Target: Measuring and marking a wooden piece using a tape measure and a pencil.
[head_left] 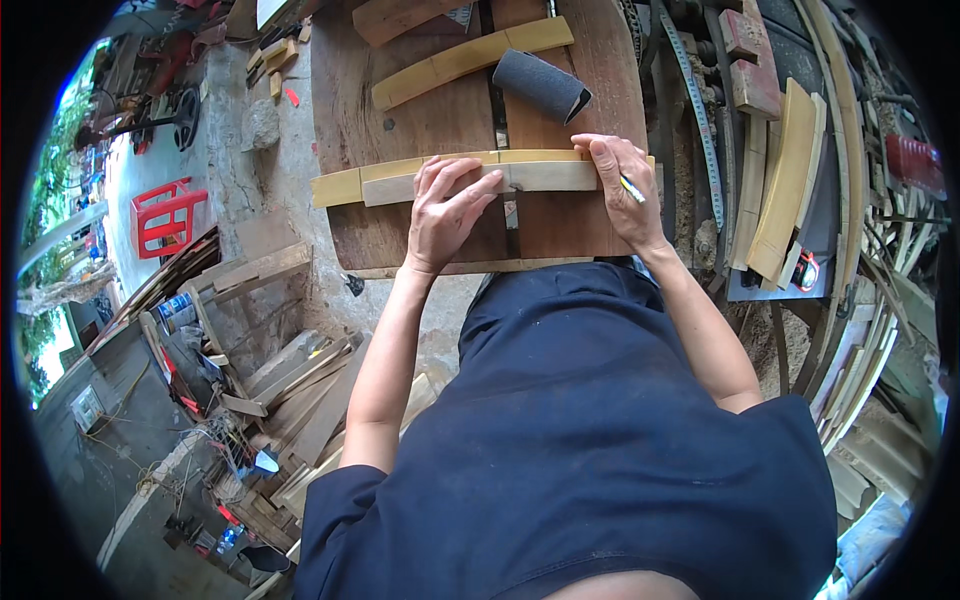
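Note:
Two curved wooden strips lie against each other across the plank bench (556, 228): a yellow one (336, 190) behind a pale one (555, 176). My left hand (446, 212) rests over their middle with its fingers curled onto the wood. At the right end, my right hand (625, 200) holds a slim pencil (630, 188), its fingertips at the strips' back edge. Behind them sit a dark grey abrasive sleeve (540, 84) on its side and another curved yellow piece (420, 82). A further curved piece (380, 22) is at the back.
To the right are curved strips (780, 190), a long measuring rule (690, 120) and a tape measure (805, 268). A red plastic stool (160, 220) stands at the left. Stacked offcuts and boards (270, 270) cover the lower left, near loose tools and wires.

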A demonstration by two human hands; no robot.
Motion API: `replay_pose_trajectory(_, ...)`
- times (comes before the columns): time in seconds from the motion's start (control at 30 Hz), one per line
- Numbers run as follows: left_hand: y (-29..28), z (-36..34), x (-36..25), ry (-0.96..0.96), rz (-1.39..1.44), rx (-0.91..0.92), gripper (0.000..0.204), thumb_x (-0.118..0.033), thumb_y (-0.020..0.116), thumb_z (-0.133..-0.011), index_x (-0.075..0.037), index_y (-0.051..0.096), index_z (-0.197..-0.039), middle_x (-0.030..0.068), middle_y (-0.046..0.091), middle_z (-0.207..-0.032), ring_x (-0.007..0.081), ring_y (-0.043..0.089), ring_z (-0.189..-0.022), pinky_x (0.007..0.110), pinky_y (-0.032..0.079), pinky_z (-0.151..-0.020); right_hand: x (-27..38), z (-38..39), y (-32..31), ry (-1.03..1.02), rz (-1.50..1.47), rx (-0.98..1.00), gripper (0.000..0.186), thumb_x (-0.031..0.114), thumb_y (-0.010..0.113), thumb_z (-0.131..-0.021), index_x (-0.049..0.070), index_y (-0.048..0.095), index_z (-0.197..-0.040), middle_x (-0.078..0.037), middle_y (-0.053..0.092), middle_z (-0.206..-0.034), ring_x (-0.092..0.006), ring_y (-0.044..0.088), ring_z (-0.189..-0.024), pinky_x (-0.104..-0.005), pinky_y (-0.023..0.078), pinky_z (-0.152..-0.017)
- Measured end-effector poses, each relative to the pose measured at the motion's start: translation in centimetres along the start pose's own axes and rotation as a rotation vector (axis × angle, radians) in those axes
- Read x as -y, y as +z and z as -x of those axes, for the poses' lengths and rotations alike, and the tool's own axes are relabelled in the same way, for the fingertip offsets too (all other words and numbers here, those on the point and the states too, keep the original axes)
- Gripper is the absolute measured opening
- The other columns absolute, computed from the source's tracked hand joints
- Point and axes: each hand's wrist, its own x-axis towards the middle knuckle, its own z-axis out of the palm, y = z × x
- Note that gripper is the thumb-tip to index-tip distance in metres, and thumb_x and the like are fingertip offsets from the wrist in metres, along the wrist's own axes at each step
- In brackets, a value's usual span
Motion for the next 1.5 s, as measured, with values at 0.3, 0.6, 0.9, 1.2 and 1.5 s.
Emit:
replay_pose_trajectory(0.3,0.7,-0.1,-0.5,0.027,0.043,-0.012,0.042,-0.011,0.082,-0.077,-0.022,0.078,-0.118,0.0039,0.068,-0.118,0.0276,0.062,-0.114,0.047,0.045,-0.106,0.5,0.6,-0.3,-0.124,0.133,0.019,0.034,0.031,0.052,-0.109,0.006,0.075,-0.111,-0.008,0.074,-0.104,-0.0267,0.066,-0.103,-0.0395,0.046,-0.094)
replay_pose_trajectory(0.6,3.4,-0.5,-3.4,0.007,0.010,-0.065,0.045,-0.016,0.085,-0.077,-0.022,0.076,-0.121,0.0045,0.066,-0.126,0.0261,0.059,-0.121,0.048,0.041,-0.113,-0.9,1.7,-1.3,-0.383,0.572,0.081,0.021,0.027,0.073,-0.094,0.014,0.075,-0.111,-0.003,0.065,-0.098,-0.0216,0.062,-0.093,-0.0384,0.046,-0.084)
replay_pose_trajectory(0.9,-0.1,2.8,-0.2,-0.126,-0.200,-0.110,0.039,-0.016,0.084,-0.078,-0.022,0.078,-0.116,0.0036,0.066,-0.127,0.0268,0.059,-0.119,0.044,0.045,-0.108,-2.2,1.6,-3.3,-0.398,0.586,0.022,0.016,0.023,0.077,-0.091,0.011,0.073,-0.100,-0.003,0.062,-0.093,-0.0223,0.058,-0.084,-0.0377,0.047,-0.074)
replay_pose_trajectory(1.2,0.5,2.4,-1.0,-0.160,-0.135,-0.097,0.041,-0.011,0.082,-0.079,-0.018,0.076,-0.119,0.0045,0.066,-0.128,0.0288,0.058,-0.121,0.043,0.047,-0.106,-2.5,1.7,-3.8,-0.361,0.562,0.019,0.015,0.022,0.076,-0.091,0.010,0.072,-0.099,-0.004,0.062,-0.092,-0.0231,0.058,-0.084,-0.0384,0.047,-0.074)
replay_pose_trajectory(1.5,-0.7,1.8,-0.7,-0.111,-0.213,-0.022,0.040,-0.015,0.080,-0.083,-0.022,0.075,-0.122,0.0031,0.065,-0.127,0.0273,0.058,-0.123,0.044,0.043,-0.111,-2.2,1.4,-2.9,-0.358,0.548,0.036,0.016,0.022,0.077,-0.091,0.010,0.072,-0.099,-0.004,0.061,-0.092,-0.0231,0.057,-0.085,-0.0382,0.047,-0.074)
